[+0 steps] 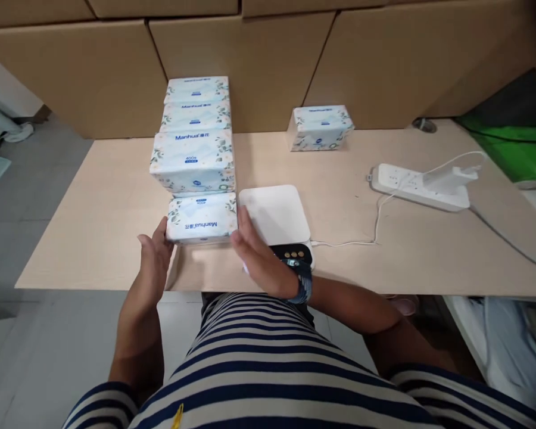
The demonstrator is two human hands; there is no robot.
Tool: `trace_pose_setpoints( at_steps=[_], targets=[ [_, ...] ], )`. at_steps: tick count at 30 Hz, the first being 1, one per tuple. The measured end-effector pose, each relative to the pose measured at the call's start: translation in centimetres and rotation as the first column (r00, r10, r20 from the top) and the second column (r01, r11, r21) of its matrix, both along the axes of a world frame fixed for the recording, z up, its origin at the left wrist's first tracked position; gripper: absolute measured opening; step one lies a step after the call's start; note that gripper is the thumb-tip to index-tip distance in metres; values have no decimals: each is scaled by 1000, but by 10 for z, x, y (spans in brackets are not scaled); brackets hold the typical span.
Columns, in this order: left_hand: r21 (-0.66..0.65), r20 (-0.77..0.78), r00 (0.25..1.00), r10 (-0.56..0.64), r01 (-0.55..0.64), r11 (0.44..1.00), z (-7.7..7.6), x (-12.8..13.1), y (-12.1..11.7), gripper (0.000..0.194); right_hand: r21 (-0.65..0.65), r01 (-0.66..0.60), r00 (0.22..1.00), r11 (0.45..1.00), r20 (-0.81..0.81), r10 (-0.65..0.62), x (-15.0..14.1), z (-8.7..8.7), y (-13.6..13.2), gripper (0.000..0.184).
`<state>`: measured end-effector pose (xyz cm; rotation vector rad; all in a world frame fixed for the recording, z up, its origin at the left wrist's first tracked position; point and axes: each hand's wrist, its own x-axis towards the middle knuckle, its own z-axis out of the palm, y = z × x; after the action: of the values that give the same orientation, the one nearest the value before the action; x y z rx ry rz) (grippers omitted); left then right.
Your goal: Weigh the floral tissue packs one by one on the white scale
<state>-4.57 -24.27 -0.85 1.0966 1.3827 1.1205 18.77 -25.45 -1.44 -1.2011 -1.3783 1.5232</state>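
Observation:
A pack of tissues [202, 217], white and pale blue with floral corners, is held between my two hands at the near end of a row. Its printed lettering appears upside down. Against its left end press the fingers of my left hand [155, 256], with the thumb raised apart. My right hand [263, 259] lies along the right end, fingers straight and close to a white scale [274, 211]. Behind the held pack, several like packs [192, 156] form a row reaching back to the cartons. My right hand partly hides the scale's black button panel [295, 254].
Another tissue pack [321, 128] stands at the back of the wooden table [339, 208]. To the right lie a white power strip [420, 186] with a plugged-in adapter and a thin cable [377, 220] running to the scale. Cardboard cartons [245, 71] wall off the rear.

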Motion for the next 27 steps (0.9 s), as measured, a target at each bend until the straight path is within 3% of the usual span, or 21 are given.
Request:
trace_pose_setpoints(
  at_steps=[2, 4, 7, 10, 13, 15, 17, 20, 22, 27],
  targets=[
    [43, 43, 997, -59, 58, 997, 6, -2, -5, 116, 38, -81, 992, 996, -89, 84, -7, 8, -6, 114],
    [157, 55, 994, -89, 80, 984, 18, -9, -17, 102, 160, -92, 986, 983, -125, 113, -2, 16, -15, 110],
    [378, -21, 990, -138, 135, 916, 42, -10, -38, 80, 408, -90, 993, 908, -32, 113, 19, 28, -28, 99],
    [524, -73, 975, -211, 218, 824, 66, 10, -45, 73, 561, -50, 996, 826, 93, -3, 47, 41, -37, 97],
    [538, -131, 919, -371, 381, 752, 74, 42, -36, 70, 563, 94, 967, 821, 144, -209, 81, 45, -44, 104],
    [480, -169, 856, -489, 505, 718, 65, 63, -26, 73, 504, 177, 947, 845, 147, -286, 103, 39, -49, 105],
    [414, -152, 801, -579, 584, 698, 46, 79, -16, 76, 409, 231, 937, 883, 150, -315, 122, 27, -51, 104],
    [381, -110, 763, -637, 624, 682, 11, 92, -5, 73, 264, 255, 930, 930, 197, -311, 139, 8, -50, 108],
    [364, -107, 767, -633, 623, 693, -5, 94, -1, 74, 247, 232, 938, 941, 200, -283, 142, 0, -47, 112],
    [306, -112, 793, -598, 600, 739, -12, 94, -5, 68, 284, 213, 951, 935, 160, -265, 147, -8, -33, 116]
  ],
)
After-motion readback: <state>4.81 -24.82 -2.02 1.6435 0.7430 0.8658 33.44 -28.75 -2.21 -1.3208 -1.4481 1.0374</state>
